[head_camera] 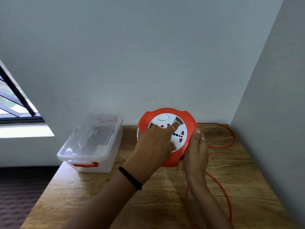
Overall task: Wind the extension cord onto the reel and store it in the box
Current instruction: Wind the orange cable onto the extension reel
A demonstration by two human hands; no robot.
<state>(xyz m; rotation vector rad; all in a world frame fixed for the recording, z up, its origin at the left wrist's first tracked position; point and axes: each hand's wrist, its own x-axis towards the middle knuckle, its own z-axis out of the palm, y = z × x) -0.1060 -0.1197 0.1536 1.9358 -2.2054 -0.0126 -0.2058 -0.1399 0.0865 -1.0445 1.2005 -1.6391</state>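
The orange extension reel (188,119) with a white socket face (180,138) is held tilted up over the wooden table (82,195). My left hand (153,144), a black band on its wrist, lies across the white face with one ringed finger stretched into a recess near the red sockets. My right hand (196,149) grips the reel's right rim, thumb on the front. The orange cord (231,138) leaves the reel's right side, loops loosely over the table and runs off the bottom edge. The clear plastic box (92,141) stands to the left, its lid on.
The box has a red latch (85,165) on its near end and sits at the table's back left corner. Walls close in behind and at the right. A window (14,104) is at the left, and dark floor lies below the table's left edge.
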